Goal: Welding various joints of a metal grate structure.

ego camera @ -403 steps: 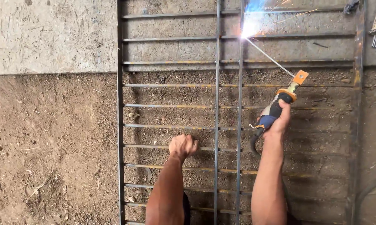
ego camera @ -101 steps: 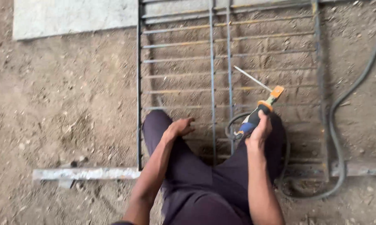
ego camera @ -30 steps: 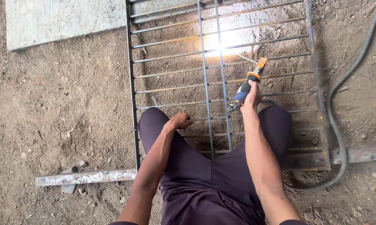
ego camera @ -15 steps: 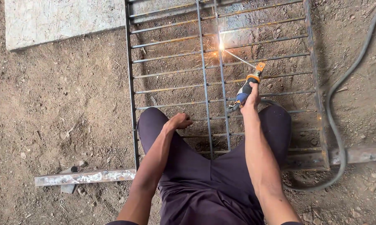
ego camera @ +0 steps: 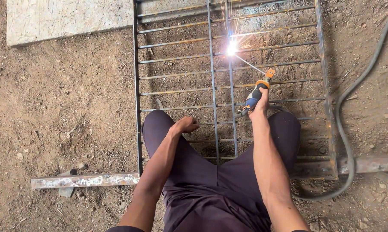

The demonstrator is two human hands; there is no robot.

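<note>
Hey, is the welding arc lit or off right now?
Lit. A bright white arc with flying sparks burns at the electrode tip on the metal grille, fed from the holder in the right hand.

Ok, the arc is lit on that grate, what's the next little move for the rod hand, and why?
Probably keep the right hand steady and feed the rod slowly down into the arc: its tip burns where a crossbar meets the upright bar, sparks fly, and the left hand rests on the knee.

Electrode holder (ego camera: 255, 97) — rod sparking on grille (ego camera: 288, 64)
</note>
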